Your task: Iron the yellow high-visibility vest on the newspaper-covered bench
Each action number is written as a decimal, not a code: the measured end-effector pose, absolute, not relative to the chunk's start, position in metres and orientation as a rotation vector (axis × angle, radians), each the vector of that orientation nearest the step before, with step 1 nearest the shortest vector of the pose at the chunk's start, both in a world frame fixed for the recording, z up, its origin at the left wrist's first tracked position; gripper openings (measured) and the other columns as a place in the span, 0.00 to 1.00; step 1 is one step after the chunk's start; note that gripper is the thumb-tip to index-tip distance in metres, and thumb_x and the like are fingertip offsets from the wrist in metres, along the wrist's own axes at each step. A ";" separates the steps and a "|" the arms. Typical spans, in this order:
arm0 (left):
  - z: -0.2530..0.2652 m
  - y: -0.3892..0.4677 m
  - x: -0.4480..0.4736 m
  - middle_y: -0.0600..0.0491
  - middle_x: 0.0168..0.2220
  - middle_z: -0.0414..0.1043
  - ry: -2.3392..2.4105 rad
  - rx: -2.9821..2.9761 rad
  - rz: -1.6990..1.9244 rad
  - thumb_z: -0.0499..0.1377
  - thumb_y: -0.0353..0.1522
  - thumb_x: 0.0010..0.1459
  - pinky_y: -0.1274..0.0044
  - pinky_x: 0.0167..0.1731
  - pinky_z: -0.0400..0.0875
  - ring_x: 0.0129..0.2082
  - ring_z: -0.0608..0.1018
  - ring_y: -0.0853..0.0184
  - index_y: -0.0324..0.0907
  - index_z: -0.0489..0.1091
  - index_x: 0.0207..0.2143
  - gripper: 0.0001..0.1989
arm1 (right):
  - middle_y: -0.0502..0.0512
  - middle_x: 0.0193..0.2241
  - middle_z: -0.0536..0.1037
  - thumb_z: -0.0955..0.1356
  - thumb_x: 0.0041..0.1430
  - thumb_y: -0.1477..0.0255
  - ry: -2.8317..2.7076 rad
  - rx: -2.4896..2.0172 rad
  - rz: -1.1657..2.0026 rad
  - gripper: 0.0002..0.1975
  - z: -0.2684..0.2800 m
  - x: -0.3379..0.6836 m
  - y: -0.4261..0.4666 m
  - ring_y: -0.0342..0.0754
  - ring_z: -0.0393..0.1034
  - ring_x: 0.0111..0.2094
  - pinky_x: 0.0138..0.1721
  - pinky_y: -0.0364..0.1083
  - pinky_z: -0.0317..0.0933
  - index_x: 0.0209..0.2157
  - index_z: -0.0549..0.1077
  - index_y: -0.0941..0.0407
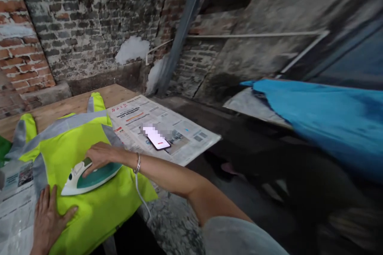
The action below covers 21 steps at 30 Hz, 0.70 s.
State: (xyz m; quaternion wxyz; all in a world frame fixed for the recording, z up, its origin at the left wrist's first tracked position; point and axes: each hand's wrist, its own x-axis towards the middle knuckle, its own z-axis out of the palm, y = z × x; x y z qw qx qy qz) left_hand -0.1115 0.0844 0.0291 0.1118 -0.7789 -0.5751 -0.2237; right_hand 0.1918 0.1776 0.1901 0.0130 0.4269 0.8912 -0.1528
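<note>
A bright yellow garment with grey bands [98, 215] lies spread over the table at the left of the head view. My right hand [100, 154] is wrapped round the handle of a white and green iron [97, 179], whose soleplate rests on the yellow cloth, tip pointing left. A pale cord [140, 195] hangs down below my right wrist. My left hand [50, 217] lies flat with fingers spread, pressing on the garment's left edge, a little below the iron's tip. Its palm side is hidden.
Newspaper [188, 127] covers part of the wooden table [115, 91], with a lit phone [157, 137] on it. Green material [4, 149] sits at the far left. Blue cloth [323, 103] drapes over another surface on the right. A brick wall [98, 20] stands behind.
</note>
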 end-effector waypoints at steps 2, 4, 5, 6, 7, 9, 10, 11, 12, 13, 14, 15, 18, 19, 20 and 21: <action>0.030 0.085 -0.111 0.26 0.64 0.59 -1.669 -2.273 -0.652 0.43 0.67 0.56 0.51 0.61 0.59 0.65 0.64 0.39 0.28 0.63 0.62 0.54 | 0.57 0.35 0.83 0.71 0.54 0.39 2.801 1.352 -0.400 0.31 0.188 0.191 0.172 0.53 0.78 0.38 0.33 0.43 0.60 0.37 0.81 0.54; 0.030 0.085 -0.112 0.26 0.64 0.59 -1.647 -2.259 -0.642 0.43 0.66 0.56 0.52 0.60 0.61 0.64 0.64 0.39 0.29 0.63 0.62 0.53 | 0.59 0.36 0.83 0.70 0.55 0.38 2.819 1.401 -0.326 0.32 0.186 0.188 0.178 0.54 0.78 0.39 0.34 0.44 0.62 0.38 0.81 0.55; 0.030 0.085 -0.112 0.27 0.64 0.59 -1.638 -2.255 -0.638 0.43 0.66 0.56 0.52 0.60 0.61 0.64 0.64 0.39 0.30 0.62 0.62 0.53 | 0.59 0.36 0.83 0.70 0.55 0.38 2.824 1.433 -0.303 0.33 0.185 0.186 0.186 0.55 0.78 0.40 0.34 0.44 0.63 0.38 0.81 0.55; 0.030 0.085 -0.112 0.27 0.64 0.59 -1.630 -2.252 -0.634 0.43 0.66 0.57 0.52 0.59 0.62 0.64 0.65 0.39 0.30 0.62 0.62 0.52 | 0.60 0.37 0.83 0.69 0.55 0.38 2.824 1.474 -0.286 0.33 0.184 0.183 0.196 0.56 0.78 0.40 0.35 0.45 0.63 0.39 0.81 0.55; 0.029 0.085 -0.112 0.27 0.64 0.59 -1.620 -2.250 -0.635 0.42 0.66 0.57 0.52 0.59 0.62 0.64 0.65 0.38 0.30 0.62 0.63 0.52 | 0.61 0.38 0.83 0.69 0.56 0.38 2.822 1.519 -0.272 0.33 0.183 0.181 0.208 0.57 0.78 0.41 0.35 0.45 0.64 0.39 0.81 0.56; 0.029 0.086 -0.111 0.27 0.64 0.59 -1.588 -2.253 -0.643 0.43 0.65 0.58 0.52 0.57 0.64 0.63 0.65 0.38 0.30 0.61 0.63 0.51 | 0.62 0.39 0.82 0.68 0.56 0.38 2.811 1.603 -0.249 0.35 0.182 0.177 0.238 0.58 0.78 0.43 0.36 0.46 0.65 0.41 0.82 0.56; 0.028 0.086 -0.111 0.27 0.64 0.59 -1.570 -2.254 -0.648 0.43 0.64 0.59 0.52 0.57 0.64 0.63 0.66 0.37 0.30 0.61 0.63 0.50 | 0.63 0.41 0.82 0.68 0.56 0.38 2.799 1.643 -0.235 0.35 0.181 0.175 0.254 0.58 0.78 0.43 0.37 0.46 0.65 0.41 0.82 0.57; 0.027 0.086 -0.111 0.27 0.64 0.60 -1.553 -2.254 -0.653 0.43 0.64 0.59 0.52 0.56 0.65 0.63 0.66 0.37 0.30 0.61 0.63 0.49 | 0.64 0.41 0.82 0.68 0.57 0.38 2.789 1.679 -0.221 0.35 0.181 0.174 0.270 0.58 0.78 0.44 0.38 0.46 0.66 0.42 0.82 0.57; 0.026 0.086 -0.111 0.27 0.64 0.60 -1.540 -2.254 -0.655 0.44 0.64 0.60 0.52 0.56 0.65 0.63 0.66 0.37 0.30 0.61 0.63 0.49 | 0.64 0.42 0.82 0.68 0.57 0.38 2.778 1.713 -0.211 0.35 0.180 0.173 0.285 0.58 0.77 0.44 0.39 0.46 0.66 0.43 0.81 0.57; 0.025 0.086 -0.111 0.27 0.64 0.59 -1.535 -2.253 -0.654 0.45 0.64 0.59 0.52 0.56 0.64 0.63 0.66 0.37 0.31 0.60 0.63 0.49 | 0.65 0.43 0.82 0.68 0.57 0.39 2.768 1.748 -0.202 0.35 0.179 0.173 0.299 0.58 0.77 0.45 0.40 0.46 0.66 0.43 0.81 0.57; 0.024 0.085 -0.111 0.27 0.65 0.59 -1.537 -2.249 -0.650 0.46 0.64 0.59 0.52 0.57 0.64 0.63 0.65 0.38 0.31 0.60 0.64 0.49 | 0.65 0.44 0.81 0.69 0.57 0.39 2.756 1.785 -0.197 0.35 0.179 0.172 0.311 0.59 0.77 0.46 0.41 0.46 0.66 0.44 0.81 0.57; 0.022 0.084 -0.111 0.28 0.65 0.58 -1.545 -2.246 -0.640 0.48 0.64 0.58 0.52 0.58 0.64 0.64 0.65 0.38 0.32 0.59 0.65 0.49 | 0.65 0.44 0.81 0.69 0.57 0.39 2.746 1.818 -0.196 0.35 0.178 0.171 0.321 0.59 0.76 0.47 0.43 0.46 0.66 0.44 0.81 0.57; 0.019 0.080 -0.112 0.29 0.67 0.56 -1.578 -2.248 -0.602 0.53 0.63 0.56 0.53 0.59 0.63 0.66 0.63 0.40 0.33 0.57 0.66 0.50 | 0.66 0.47 0.80 0.69 0.58 0.40 2.704 1.892 -0.214 0.34 0.176 0.169 0.339 0.59 0.75 0.50 0.45 0.46 0.66 0.46 0.81 0.57; 0.018 0.079 -0.112 0.29 0.67 0.56 -1.594 -2.254 -0.593 0.55 0.62 0.55 0.53 0.60 0.62 0.66 0.63 0.40 0.33 0.57 0.66 0.50 | 0.66 0.48 0.80 0.69 0.58 0.40 2.692 1.896 -0.230 0.35 0.176 0.168 0.341 0.59 0.75 0.50 0.46 0.46 0.66 0.47 0.80 0.58; 0.018 0.077 -0.112 0.29 0.68 0.55 -1.612 -2.262 -0.589 0.56 0.62 0.55 0.52 0.60 0.61 0.66 0.62 0.40 0.33 0.57 0.66 0.51 | 0.67 0.48 0.80 0.69 0.57 0.40 2.680 1.890 -0.251 0.36 0.176 0.168 0.340 0.59 0.75 0.50 0.46 0.46 0.66 0.47 0.80 0.58; 0.017 0.076 -0.112 0.29 0.68 0.55 -1.633 -2.270 -0.592 0.57 0.62 0.54 0.52 0.61 0.60 0.67 0.62 0.39 0.32 0.58 0.66 0.51 | 0.68 0.48 0.80 0.69 0.56 0.39 2.669 1.875 -0.275 0.37 0.176 0.169 0.338 0.59 0.75 0.50 0.45 0.46 0.66 0.48 0.80 0.59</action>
